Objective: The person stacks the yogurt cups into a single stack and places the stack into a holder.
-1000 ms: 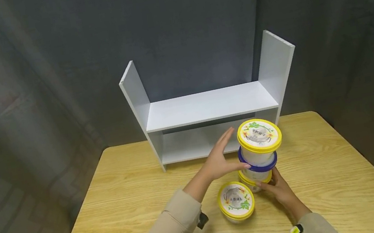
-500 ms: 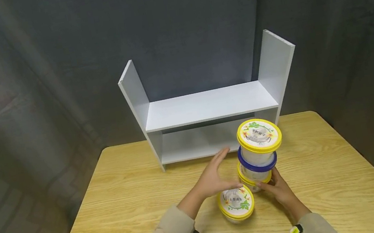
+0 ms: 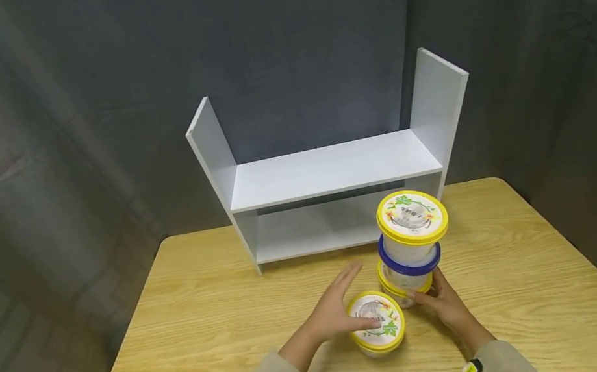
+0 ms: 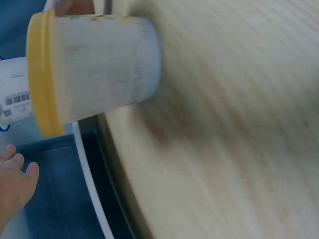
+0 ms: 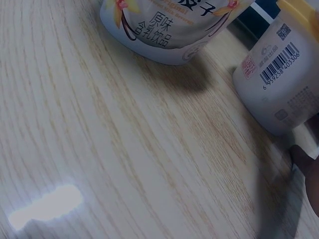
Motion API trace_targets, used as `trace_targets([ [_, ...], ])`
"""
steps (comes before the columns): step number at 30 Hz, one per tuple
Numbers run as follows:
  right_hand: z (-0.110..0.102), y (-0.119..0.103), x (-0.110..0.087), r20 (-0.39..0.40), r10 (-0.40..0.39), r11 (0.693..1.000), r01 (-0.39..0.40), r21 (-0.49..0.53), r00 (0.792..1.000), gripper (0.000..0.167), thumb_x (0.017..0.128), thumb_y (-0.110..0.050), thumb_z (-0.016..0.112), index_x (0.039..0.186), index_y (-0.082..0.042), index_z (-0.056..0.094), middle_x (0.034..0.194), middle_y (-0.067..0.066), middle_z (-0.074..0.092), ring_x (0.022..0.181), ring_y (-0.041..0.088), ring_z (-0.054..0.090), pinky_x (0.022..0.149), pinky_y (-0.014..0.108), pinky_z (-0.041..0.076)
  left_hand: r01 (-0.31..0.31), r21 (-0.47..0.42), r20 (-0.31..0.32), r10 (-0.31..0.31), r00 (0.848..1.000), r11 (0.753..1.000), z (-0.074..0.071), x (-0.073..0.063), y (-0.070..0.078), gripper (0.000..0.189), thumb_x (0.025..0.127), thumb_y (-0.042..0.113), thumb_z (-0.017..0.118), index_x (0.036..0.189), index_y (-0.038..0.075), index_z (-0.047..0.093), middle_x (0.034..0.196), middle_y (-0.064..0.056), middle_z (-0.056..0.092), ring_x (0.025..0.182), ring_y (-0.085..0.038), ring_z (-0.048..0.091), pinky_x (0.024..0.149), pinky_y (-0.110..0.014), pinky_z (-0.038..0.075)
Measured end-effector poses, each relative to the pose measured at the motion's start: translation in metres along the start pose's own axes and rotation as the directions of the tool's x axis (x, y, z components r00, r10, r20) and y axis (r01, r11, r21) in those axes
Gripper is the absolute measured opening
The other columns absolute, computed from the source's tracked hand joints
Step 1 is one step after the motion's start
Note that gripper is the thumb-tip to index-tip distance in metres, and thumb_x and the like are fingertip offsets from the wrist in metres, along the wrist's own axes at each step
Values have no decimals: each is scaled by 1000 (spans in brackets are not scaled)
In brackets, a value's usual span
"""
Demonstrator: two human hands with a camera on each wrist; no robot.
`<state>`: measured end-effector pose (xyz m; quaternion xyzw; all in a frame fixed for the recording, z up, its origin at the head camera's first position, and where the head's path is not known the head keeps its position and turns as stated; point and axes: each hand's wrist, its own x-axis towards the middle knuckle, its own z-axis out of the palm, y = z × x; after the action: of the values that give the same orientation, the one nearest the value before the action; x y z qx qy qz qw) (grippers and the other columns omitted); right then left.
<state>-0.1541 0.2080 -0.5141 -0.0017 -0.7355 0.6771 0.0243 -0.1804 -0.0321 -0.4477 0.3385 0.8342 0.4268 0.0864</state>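
A lone tub with a yellow lid [image 3: 388, 332] stands upright on the table. My left hand [image 3: 328, 314] is beside it with fingers stretched out and thumb crossing over the lid. To the right rises a stack of three tubs: a yellow-lidded one [image 3: 412, 217] on top, a blue-lidded one [image 3: 411, 262] in the middle, another yellow-lidded one [image 3: 399, 293] at the bottom. My right hand [image 3: 451, 310] grips that bottom tub low on its side. The left wrist view has a white tub [image 4: 99, 64] near the spread left hand [image 4: 17, 184]. Printed tub sides [image 5: 274, 74] appear in the right wrist view.
Behind the tubs stands a white two-tier shelf [image 3: 331, 170] with tall side panels. The stack overlaps its lower right part in the head view. The wooden table [image 3: 208, 319] has rounded far corners, and dark grey curtains [image 3: 299, 47] enclose it.
My left hand has moved down and toward me, from beside the stack to the lone tub. The right hand and the stack have stayed in place.
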Motion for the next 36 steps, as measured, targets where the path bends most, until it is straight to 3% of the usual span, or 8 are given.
trace_targets([
  [4,0,0,0,-6,17,1000,-17,-5,1000,78,78,-4,61,137,-11,10,134,20,24,119,35,23,96,52,21,-19,18,6,19,1000,1000,3,-5,-5,99,60,39,76,138,18,19,140,-1,21,126,-21,20,98,-46,23],
  [14,1,-2,1,-11,54,998,-54,-8,998,81,77,-6,62,138,-12,9,135,21,22,120,37,22,96,53,21,62,28,34,-63,997,998,13,-15,-16,103,56,43,76,138,21,19,141,0,20,126,-23,21,98,-48,23],
  [21,0,-2,0,-12,44,999,-45,-20,999,80,78,-6,62,138,-12,9,135,21,22,120,37,22,96,53,20,65,29,42,-66,997,997,20,-20,-21,103,55,45,76,137,14,22,140,-7,22,125,-25,22,97,-50,23],
  [30,0,-2,0,-11,45,999,-45,-27,999,82,78,-8,63,138,-13,8,135,22,21,121,37,21,97,53,19,87,4,57,-87,995,996,26,-23,-28,107,53,45,77,138,13,20,140,-5,22,126,-23,21,98,-48,22],
  [36,-1,1,1,-9,30,1000,-30,-8,1000,78,76,-8,64,136,-13,13,132,16,28,116,25,29,97,49,22,77,-33,51,-75,996,996,28,-24,-30,107,53,39,79,138,14,20,140,-6,22,126,-23,21,98,-48,21],
])
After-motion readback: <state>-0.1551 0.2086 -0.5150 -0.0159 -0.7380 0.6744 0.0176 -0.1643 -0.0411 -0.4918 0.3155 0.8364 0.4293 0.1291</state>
